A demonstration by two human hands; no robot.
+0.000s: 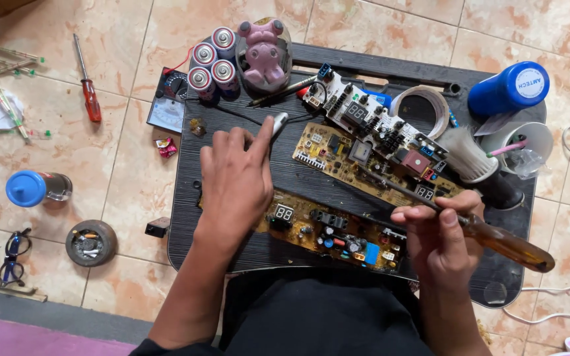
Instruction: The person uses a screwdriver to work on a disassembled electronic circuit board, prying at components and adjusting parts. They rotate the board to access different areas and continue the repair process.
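Note:
My left hand (235, 178) grips a thin pen-like tool (278, 123) with a pale tip, above the left end of a long yellow circuit board (328, 227) on the black tray table (258, 257). My right hand (440, 227) holds a screwdriver with an amber-brown handle (509, 245); its dark shaft (390, 186) reaches across a second yellow circuit board (344, 155). A white circuit board (371, 118) with a digit display lies just behind.
At the table's back stand three batteries (209, 62), a pink animal figure (263, 49), a tape roll (423, 109), a brush (470, 155) and a white cup (519, 142). On the tiled floor are a red screwdriver (89, 89), blue-capped containers (34, 188) (509, 89), an ashtray (91, 242) and glasses (11, 257).

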